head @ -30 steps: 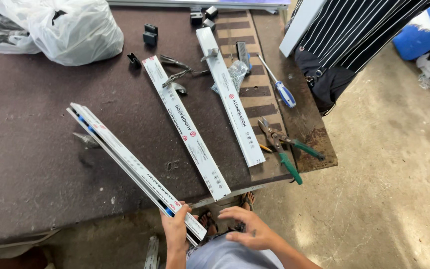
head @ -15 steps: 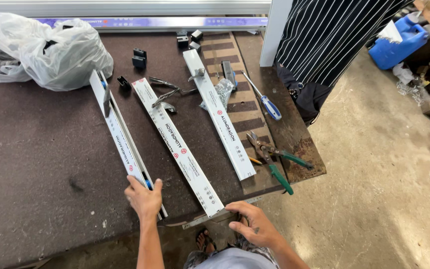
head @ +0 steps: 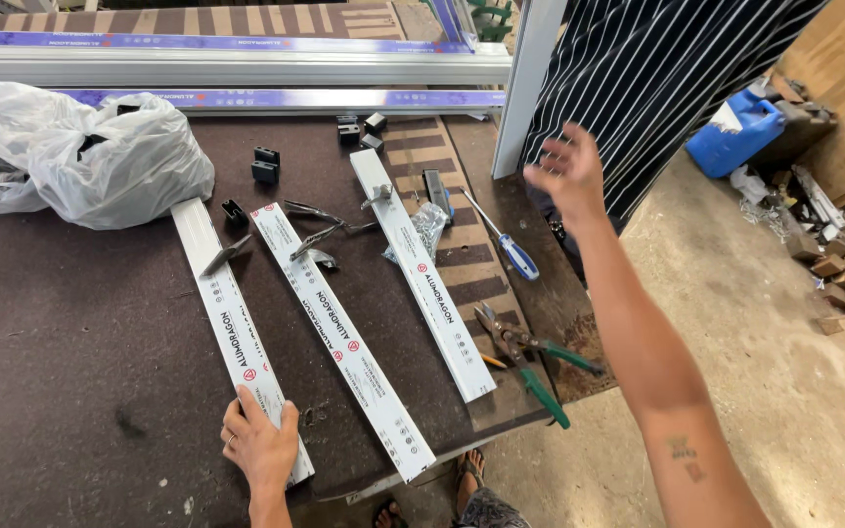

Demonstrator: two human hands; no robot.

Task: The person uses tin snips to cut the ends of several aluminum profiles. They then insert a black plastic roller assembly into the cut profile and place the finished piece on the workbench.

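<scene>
- The left hand [head: 258, 445] is lying flat on the near end of the leftmost long white aluminium strip [head: 237, 328], its grip open, with fingers spread over the metal rather than wrapped around it.
- That strip is lying on the dark brown desk [head: 70, 342], running from beside the hand towards the far left, where it is ending just near a crumpled clear plastic bag [head: 80, 156].
- The right hand [head: 567, 168] is hanging in the air far to the right, over the desk's edge, its grip open and holding nothing, well apart from the strip.
- Two more white strips, a middle one [head: 339, 337] and a right one [head: 422, 274], are lying to the right, angled the same way.
- Green-handled snips [head: 525, 362] and a blue-handled screwdriver [head: 506, 244] are resting near the desk's right edge.
</scene>
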